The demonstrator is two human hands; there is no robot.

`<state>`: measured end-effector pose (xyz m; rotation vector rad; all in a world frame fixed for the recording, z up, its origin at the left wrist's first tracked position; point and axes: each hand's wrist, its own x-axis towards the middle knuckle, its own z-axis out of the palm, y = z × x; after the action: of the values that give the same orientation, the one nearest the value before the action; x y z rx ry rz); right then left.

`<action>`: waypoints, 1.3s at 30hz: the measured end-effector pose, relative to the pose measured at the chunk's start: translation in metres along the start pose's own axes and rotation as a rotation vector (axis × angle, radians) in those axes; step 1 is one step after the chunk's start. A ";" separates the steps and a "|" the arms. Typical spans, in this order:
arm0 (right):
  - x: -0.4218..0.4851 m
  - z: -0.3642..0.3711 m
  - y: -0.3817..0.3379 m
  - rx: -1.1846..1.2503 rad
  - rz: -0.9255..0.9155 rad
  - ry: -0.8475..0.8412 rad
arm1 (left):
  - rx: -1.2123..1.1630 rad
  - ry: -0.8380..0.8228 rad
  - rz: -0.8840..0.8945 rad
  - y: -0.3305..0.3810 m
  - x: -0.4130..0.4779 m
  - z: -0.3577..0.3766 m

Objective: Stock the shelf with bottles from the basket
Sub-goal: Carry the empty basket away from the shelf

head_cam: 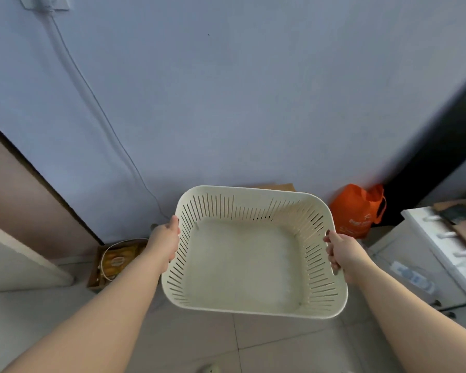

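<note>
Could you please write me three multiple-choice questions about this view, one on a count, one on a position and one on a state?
1. How many bottles lie in the basket?
A. none
B. two
C. five

2. Where is the orange bag?
A. inside the basket
B. against the wall, right of the basket
C. left of the basket

3. How do the left hand and the right hand meet the basket?
A. each grips a side rim
B. both lie flat inside it
C. neither touches it

Answers:
1 A, the basket's floor is bare.
2 B, the bag stands by the wall beyond the right hand.
3 A, fingers curl over the rim on each side.
</note>
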<state>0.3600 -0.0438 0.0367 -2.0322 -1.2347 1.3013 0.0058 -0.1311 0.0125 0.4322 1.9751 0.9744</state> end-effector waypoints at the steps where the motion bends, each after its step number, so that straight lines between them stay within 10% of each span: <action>1: 0.004 0.001 -0.004 -0.015 0.004 0.007 | 0.025 -0.007 0.005 0.005 0.007 0.003; 39: 0.283 0.063 -0.115 -0.462 -0.175 -0.204 | 0.259 0.267 -0.134 0.078 0.164 0.103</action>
<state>0.2988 0.2499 -0.0492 -2.0573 -1.9100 1.2482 -0.0070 0.0672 -0.0503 0.3176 2.3531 0.7230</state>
